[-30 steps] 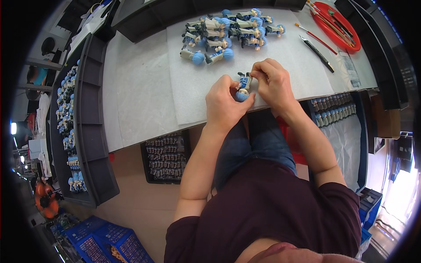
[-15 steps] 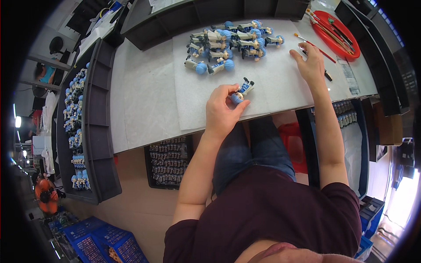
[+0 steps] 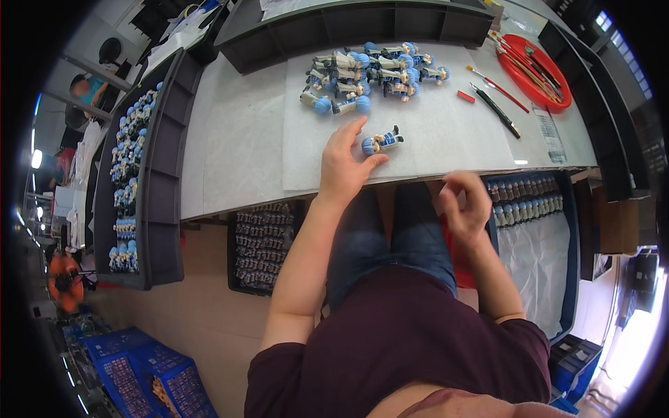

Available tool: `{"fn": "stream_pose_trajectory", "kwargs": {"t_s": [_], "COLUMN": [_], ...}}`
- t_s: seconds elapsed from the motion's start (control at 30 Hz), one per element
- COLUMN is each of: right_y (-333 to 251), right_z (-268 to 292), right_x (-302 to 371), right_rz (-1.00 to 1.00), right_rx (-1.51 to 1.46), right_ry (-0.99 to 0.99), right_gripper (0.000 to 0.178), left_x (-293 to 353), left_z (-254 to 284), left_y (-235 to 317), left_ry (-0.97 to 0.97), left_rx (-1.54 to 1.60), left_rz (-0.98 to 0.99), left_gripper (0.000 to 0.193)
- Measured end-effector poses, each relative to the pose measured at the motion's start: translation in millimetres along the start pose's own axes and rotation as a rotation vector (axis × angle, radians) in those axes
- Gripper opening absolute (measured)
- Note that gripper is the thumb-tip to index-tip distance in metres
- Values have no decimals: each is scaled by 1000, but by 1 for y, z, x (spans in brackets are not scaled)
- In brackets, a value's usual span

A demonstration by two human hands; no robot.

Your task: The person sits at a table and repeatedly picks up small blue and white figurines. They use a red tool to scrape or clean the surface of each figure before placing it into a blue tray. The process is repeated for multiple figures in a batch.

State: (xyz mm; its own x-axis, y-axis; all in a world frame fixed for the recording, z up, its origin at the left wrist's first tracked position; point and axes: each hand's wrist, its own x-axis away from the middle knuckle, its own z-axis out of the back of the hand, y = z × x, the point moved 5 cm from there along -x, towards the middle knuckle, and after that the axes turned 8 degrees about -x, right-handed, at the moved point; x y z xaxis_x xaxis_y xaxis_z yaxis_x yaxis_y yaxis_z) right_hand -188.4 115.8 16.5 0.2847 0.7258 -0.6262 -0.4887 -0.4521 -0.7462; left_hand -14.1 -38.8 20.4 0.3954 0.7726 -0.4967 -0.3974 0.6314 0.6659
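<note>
A small blue-haired figurine (image 3: 382,143) in blue and white, with dark feet, lies on the white sheet near the table's front edge. Beside its head is my left hand (image 3: 343,161), thumb and fingers spread, not gripping it. Over the right side of my lap, just off the table edge, is my right hand (image 3: 465,207). Its fingers are loosely bent, slightly blurred, the thumb apart from them, and nothing shows in it. Beyond the lone figurine, several similar figurines (image 3: 348,87) lie grouped. A slim black pen (image 3: 496,111) rests at the right, near a small red piece (image 3: 466,97).
A red-handled brush (image 3: 498,88) lies beside a red tray (image 3: 536,103) of brushes. Dark bins stand behind (image 3: 341,33) and at left (image 3: 157,181), the left one filled with figurines. Under the table sit a tray at left (image 3: 233,268) and a blue-rimmed tray at right (image 3: 575,272).
My left hand has let go of the figurine, which now lies flat on the sheet. My right hand has moved from beside the pen back toward me, past the table edge.
</note>
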Motion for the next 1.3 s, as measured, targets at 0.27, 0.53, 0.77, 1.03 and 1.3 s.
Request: {"fn": "stream_pose_trajectory", "kwargs": {"t_s": [0.27,0.53,0.77,1.03,1.3], "right_y": [79,215,222,220,224], "right_z": [-65,-172,-166,-137,-135], "right_x": [91,164,167,156,154], "right_rz": [-532,-653,-711,-913,-1007], "right_rx": [-76,216,157,57,28], "right_ry": [-509,-1010,-1122,-1150,-1182], "right_gripper": [29,52,52,55,58], "left_x": [-15,-39,-44,-47,-48], "left_z": [5,21,16,12,7], "left_y": [-1,-22,-28,-40,-46], "left_ry": [-143,-358,-416,-627,-751], "left_rx": [10,23,24,-43,-61], "left_rz": [33,20,-66,73,85], "left_gripper": [48,28,33,35,37]}}
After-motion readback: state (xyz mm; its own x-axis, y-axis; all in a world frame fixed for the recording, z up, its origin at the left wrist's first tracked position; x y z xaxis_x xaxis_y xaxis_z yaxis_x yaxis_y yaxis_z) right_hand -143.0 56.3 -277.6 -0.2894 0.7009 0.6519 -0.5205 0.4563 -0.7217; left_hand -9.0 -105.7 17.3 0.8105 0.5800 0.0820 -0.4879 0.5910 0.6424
